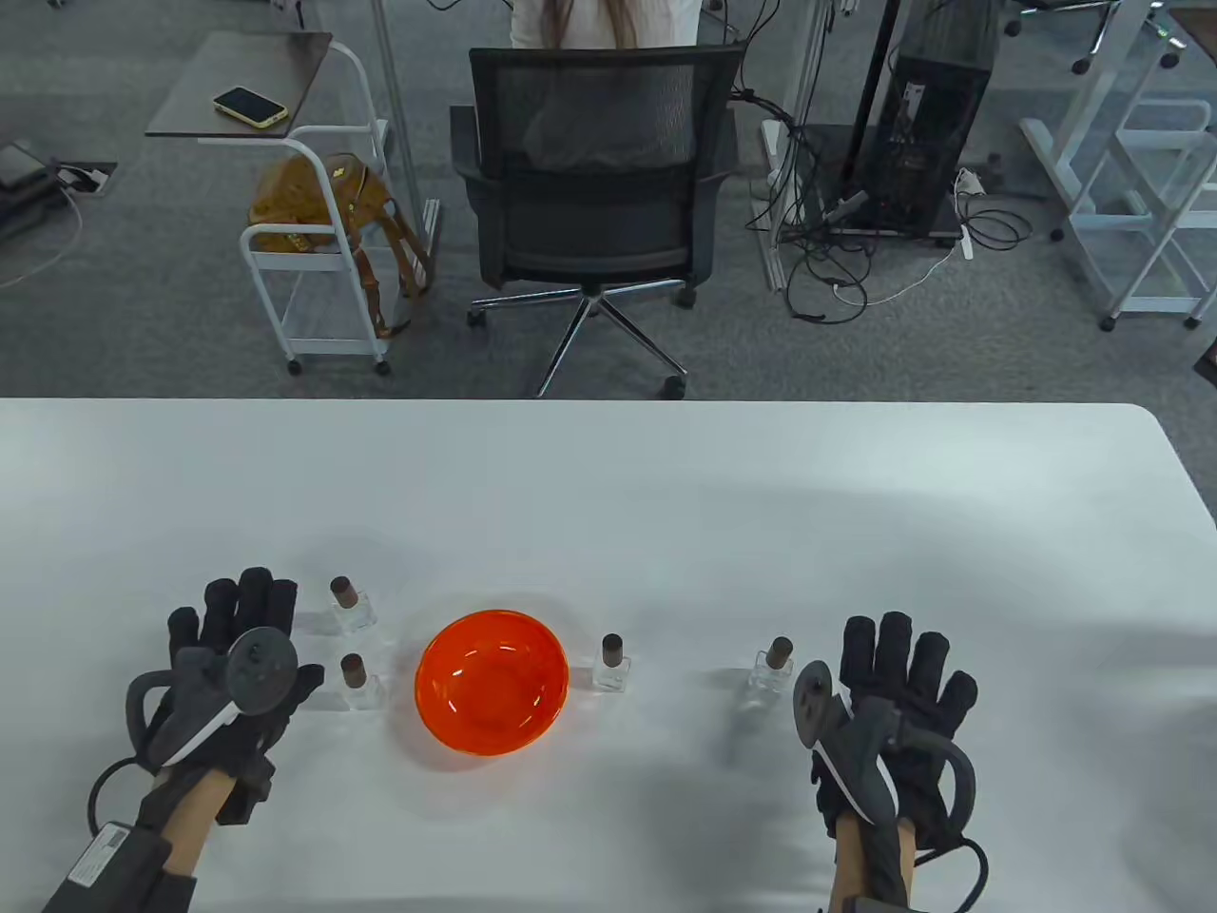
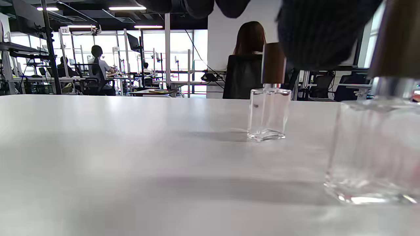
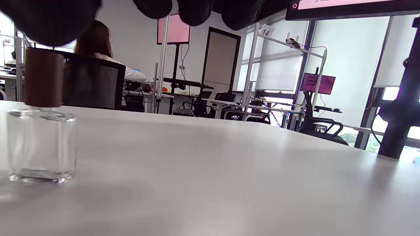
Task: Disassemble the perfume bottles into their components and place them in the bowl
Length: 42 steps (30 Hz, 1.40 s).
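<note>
A white counter (image 1: 608, 495) holds an orange bowl (image 1: 492, 682) at centre, with nothing in it. Four small clear bottles, each with a brown cap, stand upright around it: two to its left, a far bottle (image 1: 352, 605) and a near bottle (image 1: 362, 682); a third bottle (image 1: 611, 663) just right of the bowl; and a fourth bottle (image 1: 772, 670) further right.

The left hand (image 1: 228, 670) lies flat beside the two left bottles, fingers straight and spread, holding nothing. The right hand (image 1: 903, 699) lies flat beside the fourth bottle, its grip likewise spread and empty.

No bottle is apart yet. A good start would likely be steadying one glass body with one hand while the other pulls the cap straight up.

Clear glass against white blurs the bottle outlines. Whether they hold liquid, or a sprayer under each cap, cannot be told.
</note>
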Motion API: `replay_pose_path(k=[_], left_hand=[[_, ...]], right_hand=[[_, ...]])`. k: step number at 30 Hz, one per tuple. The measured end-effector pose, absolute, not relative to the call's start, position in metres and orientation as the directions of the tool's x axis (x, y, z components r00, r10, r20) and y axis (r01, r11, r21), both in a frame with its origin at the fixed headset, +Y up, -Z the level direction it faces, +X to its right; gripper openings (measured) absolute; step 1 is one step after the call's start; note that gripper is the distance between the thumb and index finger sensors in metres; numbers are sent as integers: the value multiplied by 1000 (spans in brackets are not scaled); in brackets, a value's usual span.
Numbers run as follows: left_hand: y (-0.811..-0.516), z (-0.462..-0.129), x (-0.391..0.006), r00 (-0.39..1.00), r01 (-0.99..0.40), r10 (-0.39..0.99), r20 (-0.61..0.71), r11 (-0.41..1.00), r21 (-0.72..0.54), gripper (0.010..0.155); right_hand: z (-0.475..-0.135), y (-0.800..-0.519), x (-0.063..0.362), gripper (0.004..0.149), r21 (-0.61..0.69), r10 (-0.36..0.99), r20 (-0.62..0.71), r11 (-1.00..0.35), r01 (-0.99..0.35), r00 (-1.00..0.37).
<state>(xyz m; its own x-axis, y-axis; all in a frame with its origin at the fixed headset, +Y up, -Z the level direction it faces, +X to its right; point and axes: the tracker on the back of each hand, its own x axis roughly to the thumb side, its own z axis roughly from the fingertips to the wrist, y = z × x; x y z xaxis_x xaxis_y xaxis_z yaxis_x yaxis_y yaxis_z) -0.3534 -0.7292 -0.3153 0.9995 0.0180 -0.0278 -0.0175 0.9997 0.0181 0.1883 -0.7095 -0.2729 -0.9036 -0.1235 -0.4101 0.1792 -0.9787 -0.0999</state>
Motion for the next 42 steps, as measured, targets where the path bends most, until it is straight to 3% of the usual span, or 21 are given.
replay_pose_path(k=[10,19,22,25,29,30,33,36,42], left_hand=[[-738,-335,-369,967,-245,242,-76,969,-41,90],[-766,-377,-381,842,-540,524,-131,809,-231,87],[-772,-385,-379,863,-504,487,-132,827,-249,83],[-774,-394,-376,884,-467,452,-120,866,-180,77],[-773,-398,-371,881,-472,460,-110,870,-140,61],[-771,-397,-370,881,-473,462,-106,868,-150,55],[-756,-391,-374,864,-503,495,-88,858,-106,53],[-728,-381,-375,831,-556,554,-45,830,-53,54],[-658,-332,-345,763,-644,630,143,759,96,54]], right_hand=[[-273,-708,184,82,-95,-151,-402,-974,205,-903],[-274,-708,183,81,-98,-108,-394,-982,159,-913],[-275,-709,182,81,-99,-105,-394,-983,156,-913],[-274,-709,182,81,-92,-101,-399,-985,149,-911],[-276,-712,181,80,-78,-126,-400,-982,171,-908],[-276,-712,180,80,-69,-133,-396,-982,174,-908],[-276,-712,178,80,-76,-121,-389,-984,163,-913],[-276,-708,175,80,-93,-114,-378,-983,160,-919],[-274,-699,166,80,-172,-34,-339,-980,97,-940]])
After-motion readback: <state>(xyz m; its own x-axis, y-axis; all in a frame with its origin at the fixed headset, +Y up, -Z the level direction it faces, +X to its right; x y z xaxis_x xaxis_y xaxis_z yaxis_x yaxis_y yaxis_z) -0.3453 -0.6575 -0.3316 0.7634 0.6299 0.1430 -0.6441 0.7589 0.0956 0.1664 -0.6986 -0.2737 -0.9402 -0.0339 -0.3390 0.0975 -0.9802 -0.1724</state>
